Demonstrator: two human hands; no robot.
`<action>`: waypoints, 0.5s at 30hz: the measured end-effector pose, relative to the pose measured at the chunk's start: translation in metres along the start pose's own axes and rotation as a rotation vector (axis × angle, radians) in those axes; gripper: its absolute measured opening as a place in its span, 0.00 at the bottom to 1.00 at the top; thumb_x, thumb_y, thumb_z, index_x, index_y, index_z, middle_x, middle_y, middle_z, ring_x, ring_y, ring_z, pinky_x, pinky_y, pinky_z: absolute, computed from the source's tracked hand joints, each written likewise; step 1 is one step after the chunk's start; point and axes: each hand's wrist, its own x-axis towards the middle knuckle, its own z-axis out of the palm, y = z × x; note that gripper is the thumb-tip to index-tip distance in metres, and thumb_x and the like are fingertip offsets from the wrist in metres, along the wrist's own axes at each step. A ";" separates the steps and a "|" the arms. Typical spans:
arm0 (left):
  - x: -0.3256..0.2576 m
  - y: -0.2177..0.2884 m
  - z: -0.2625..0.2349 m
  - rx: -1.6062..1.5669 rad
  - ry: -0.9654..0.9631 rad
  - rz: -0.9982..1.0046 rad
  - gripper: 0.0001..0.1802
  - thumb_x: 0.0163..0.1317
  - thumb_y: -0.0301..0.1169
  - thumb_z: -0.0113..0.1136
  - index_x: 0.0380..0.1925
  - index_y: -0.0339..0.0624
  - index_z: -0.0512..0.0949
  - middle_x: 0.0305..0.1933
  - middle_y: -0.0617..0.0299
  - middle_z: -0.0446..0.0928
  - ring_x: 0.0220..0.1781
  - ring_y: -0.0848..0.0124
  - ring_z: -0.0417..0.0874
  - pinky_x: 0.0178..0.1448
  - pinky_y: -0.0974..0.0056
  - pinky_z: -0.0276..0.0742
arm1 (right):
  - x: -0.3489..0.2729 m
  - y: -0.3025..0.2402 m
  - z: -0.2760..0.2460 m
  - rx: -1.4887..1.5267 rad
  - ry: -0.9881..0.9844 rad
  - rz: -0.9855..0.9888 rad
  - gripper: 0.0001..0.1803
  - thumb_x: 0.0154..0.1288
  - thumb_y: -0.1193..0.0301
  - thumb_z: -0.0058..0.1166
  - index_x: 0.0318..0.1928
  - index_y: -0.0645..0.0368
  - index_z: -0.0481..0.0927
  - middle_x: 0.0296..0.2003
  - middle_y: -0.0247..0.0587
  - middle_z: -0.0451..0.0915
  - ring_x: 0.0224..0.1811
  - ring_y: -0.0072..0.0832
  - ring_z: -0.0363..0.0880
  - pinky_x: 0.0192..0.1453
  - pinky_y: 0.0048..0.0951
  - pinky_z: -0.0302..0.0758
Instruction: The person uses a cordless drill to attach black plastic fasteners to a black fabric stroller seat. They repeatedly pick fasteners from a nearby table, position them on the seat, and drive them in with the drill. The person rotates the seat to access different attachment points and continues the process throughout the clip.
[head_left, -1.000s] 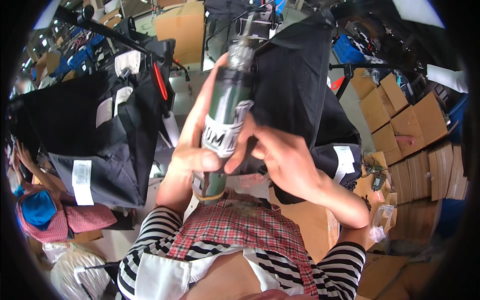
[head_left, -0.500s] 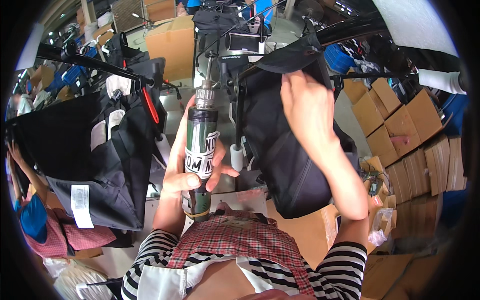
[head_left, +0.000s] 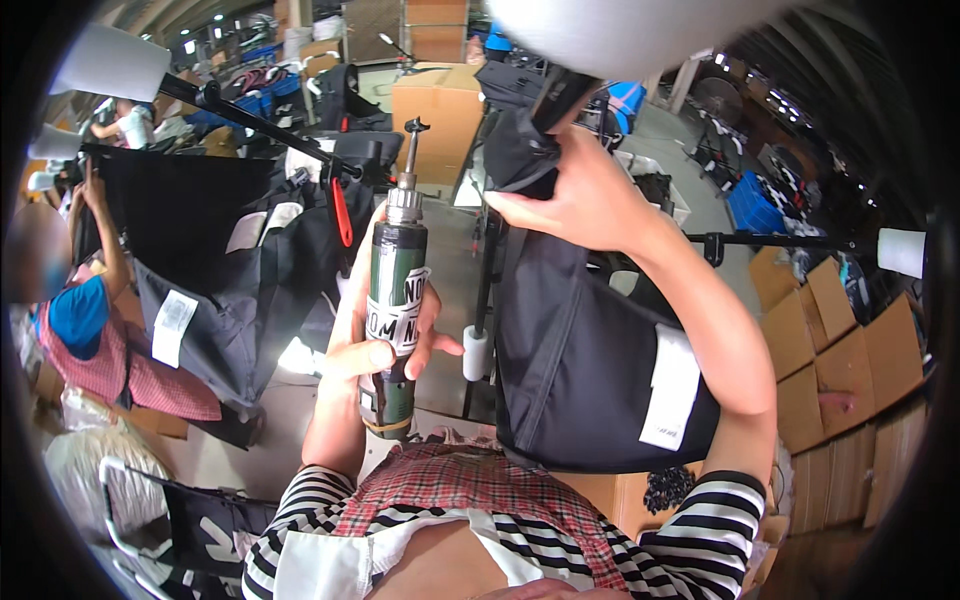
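Observation:
My left hand [head_left: 352,362] is wrapped round a green and black power screwdriver [head_left: 400,265], its long bit pointing up and away. A small dark piece shows at the bit's tip; its kind I cannot make out. My right hand [head_left: 602,195] is closed on a black fabric flap [head_left: 518,150] beside a dark frame tube [head_left: 562,100]; some fingertips are hidden behind the fabric. Below it hangs a black fabric seat [head_left: 545,340] with a white label [head_left: 670,390]. A white foam sleeve [head_left: 475,355] covers a frame bar between the screwdriver and this seat.
On the left hangs another black fabric seat [head_left: 200,240] on a frame, with a red strap [head_left: 341,212]. A co-worker [head_left: 75,320] in a blue sleeve stands beyond it, hands raised. Cardboard boxes [head_left: 840,360] are stacked at the right; a large carton [head_left: 435,115] stands ahead.
My right hand has risen and shifted left, bunching the flap against the tube. The right seat has turned, bringing its label into view. My left hand still holds the screwdriver.

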 end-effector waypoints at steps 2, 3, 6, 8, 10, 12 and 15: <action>0.003 0.001 0.009 0.077 0.041 0.035 0.60 0.50 0.34 0.70 0.76 0.44 0.39 0.37 0.46 0.71 0.21 0.63 0.81 0.50 0.40 0.86 | 0.012 0.006 0.000 0.123 -0.155 0.095 0.11 0.55 0.73 0.66 0.32 0.62 0.75 0.27 0.36 0.78 0.31 0.26 0.76 0.40 0.30 0.74; 0.003 0.001 0.011 0.123 0.049 0.043 0.59 0.50 0.35 0.70 0.75 0.41 0.40 0.37 0.46 0.71 0.20 0.64 0.81 0.49 0.40 0.87 | 0.014 0.010 0.002 0.260 -0.194 0.134 0.11 0.55 0.74 0.65 0.28 0.60 0.73 0.22 0.31 0.75 0.27 0.20 0.73 0.36 0.27 0.71; 0.010 0.002 0.019 0.048 0.026 0.054 0.66 0.52 0.30 0.71 0.77 0.53 0.28 0.36 0.48 0.72 0.23 0.64 0.82 0.52 0.45 0.87 | 0.009 0.015 0.000 0.306 -0.220 0.167 0.13 0.55 0.74 0.65 0.26 0.59 0.71 0.21 0.29 0.74 0.27 0.19 0.72 0.36 0.27 0.70; 0.010 0.001 0.018 0.127 0.055 0.083 0.59 0.51 0.34 0.70 0.75 0.42 0.39 0.37 0.46 0.72 0.21 0.65 0.81 0.49 0.43 0.87 | 0.010 0.015 -0.001 0.352 -0.234 0.164 0.14 0.56 0.74 0.66 0.27 0.59 0.70 0.22 0.28 0.72 0.26 0.19 0.69 0.35 0.28 0.69; 0.012 0.001 0.017 0.168 0.065 0.102 0.55 0.51 0.36 0.70 0.73 0.37 0.45 0.38 0.45 0.71 0.20 0.65 0.81 0.48 0.42 0.88 | 0.012 0.014 -0.001 0.389 -0.235 0.153 0.14 0.56 0.74 0.66 0.28 0.59 0.70 0.23 0.28 0.72 0.27 0.18 0.68 0.35 0.28 0.68; 0.017 0.003 0.017 0.170 0.054 0.110 0.54 0.52 0.37 0.69 0.72 0.35 0.46 0.38 0.46 0.71 0.20 0.65 0.81 0.48 0.42 0.88 | 0.012 0.015 -0.005 0.370 -0.275 0.183 0.14 0.56 0.74 0.66 0.29 0.59 0.70 0.24 0.28 0.72 0.28 0.18 0.69 0.35 0.28 0.69; 0.019 0.006 0.015 0.156 0.049 0.125 0.50 0.55 0.37 0.69 0.70 0.33 0.49 0.38 0.47 0.70 0.20 0.66 0.80 0.48 0.43 0.88 | 0.013 0.017 -0.007 0.356 -0.334 0.221 0.14 0.56 0.74 0.66 0.29 0.60 0.70 0.25 0.30 0.73 0.29 0.19 0.70 0.37 0.28 0.70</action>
